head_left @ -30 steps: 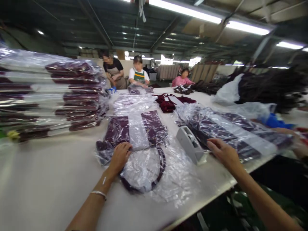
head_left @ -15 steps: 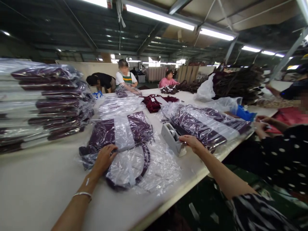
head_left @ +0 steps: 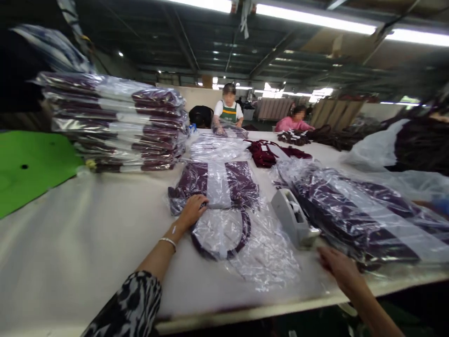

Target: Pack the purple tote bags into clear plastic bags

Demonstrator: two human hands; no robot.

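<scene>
A purple handbag [head_left: 242, 180] lies in a clear plastic bag [head_left: 270, 262], a white paper band around its middle and its round handle [head_left: 245, 234] spread toward me. My left hand [head_left: 192, 210] rests on the handbag's lower left edge, fingers slightly bent and lying on the plastic. To the right stands a grey tape dispenser [head_left: 289, 217]. Just off its front end is my right hand [head_left: 336, 267], blurred, thumb and fingers pinched together. A faint pale strip of tape seems to run from the dispenser to the fingertips.
Wrapped purple bags [head_left: 368, 215] lie right of the dispenser. A tall stack of wrapped bags [head_left: 119, 124] stands at left, beside a green sheet [head_left: 35, 164]. Dark red bags [head_left: 263, 154] lie farther back. Co-workers are across the table [head_left: 122, 234].
My right hand has come away from the dispenser's front, toward me and to the right. My left hand stays on the handbag. The view has turned left.
</scene>
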